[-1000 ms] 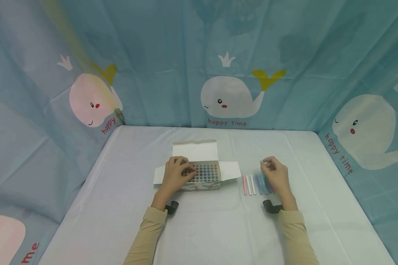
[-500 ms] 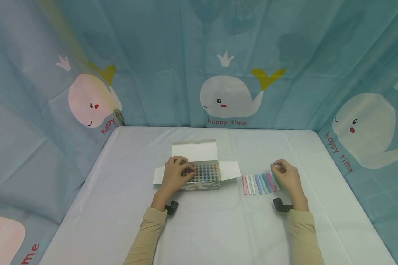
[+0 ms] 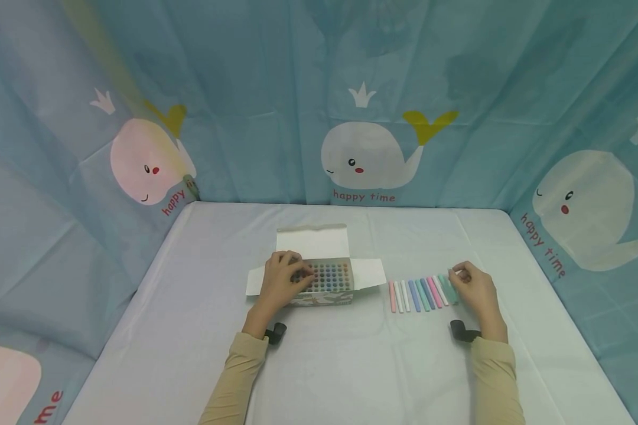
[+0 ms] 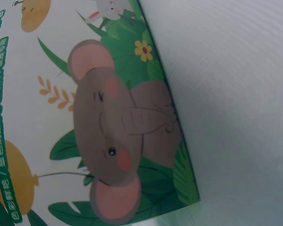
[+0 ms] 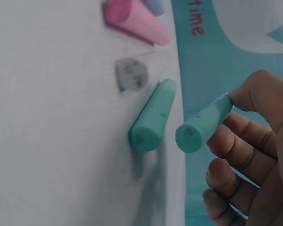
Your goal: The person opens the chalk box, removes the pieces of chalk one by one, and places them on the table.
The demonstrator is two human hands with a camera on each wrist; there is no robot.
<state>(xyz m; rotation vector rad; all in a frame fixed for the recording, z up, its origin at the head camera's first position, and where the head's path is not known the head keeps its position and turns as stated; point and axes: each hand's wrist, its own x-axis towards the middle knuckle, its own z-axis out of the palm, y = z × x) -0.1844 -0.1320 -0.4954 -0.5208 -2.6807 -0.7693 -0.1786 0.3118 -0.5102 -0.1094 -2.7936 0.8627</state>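
Observation:
My left hand (image 3: pixel 284 277) rests over the left end of the patterned chalk box (image 3: pixel 324 298), its fingers loosely curved and no chalk visible in them. Upright chalk sticks (image 3: pixel 334 274) fill the box, their round ends facing up. The left wrist view shows the box's printed elephant side (image 4: pixel 108 127). Between thumb and fingers my right hand (image 3: pixel 477 290) pinches a green chalk stick (image 5: pixel 203 125). It is held just off the table, beside another green chalk stick (image 5: pixel 153 117) that lies on the cloth.
A row of coloured chalk, with a pink stick (image 3: pixel 392 297) at its left end, lies right of the box. The box's lid (image 3: pixel 312 242) and right flap (image 3: pixel 368 274) are folded out. A blue whale-print curtain (image 3: pixel 276 147) stands behind the white table (image 3: pixel 372 366).
My right hand has shifted right along the row. Pink, white and green sticks now show lying where it was, and it holds a green one. The left hand has stayed still.

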